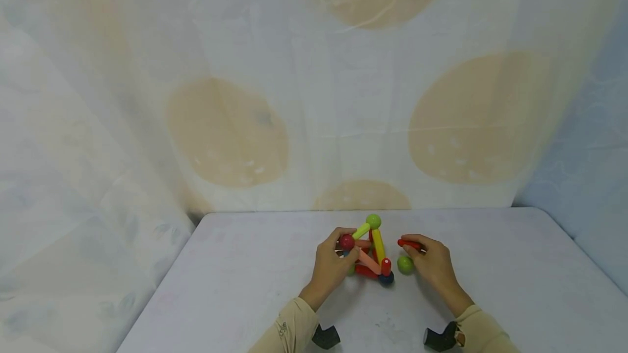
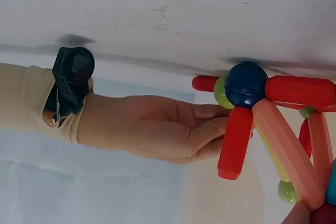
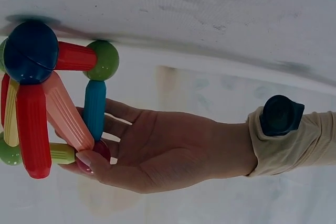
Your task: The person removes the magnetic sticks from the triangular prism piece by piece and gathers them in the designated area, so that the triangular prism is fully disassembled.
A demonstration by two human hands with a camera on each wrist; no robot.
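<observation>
A small frame of coloured sticks and balls (image 1: 371, 257) stands on the table, topped by a light green ball (image 1: 373, 221). My left hand (image 1: 338, 250) pinches the dark red ball (image 1: 346, 242) at the frame's left corner; the right wrist view shows thumb and fingers of that left hand (image 3: 157, 153) round this dark red ball (image 3: 97, 151). A dark blue ball (image 3: 30, 51) forms the near corner. My right hand (image 1: 417, 253) holds a loose red stick (image 1: 409, 243) just right of the frame. A loose green ball (image 1: 405, 265) lies beside that hand.
The pale grey table (image 1: 235, 287) ends at a draped curtain with tan circles (image 1: 314, 97) at the back. Cloth also hangs along the left and right sides. Black wrist cameras (image 1: 326, 336) sit near the front edge.
</observation>
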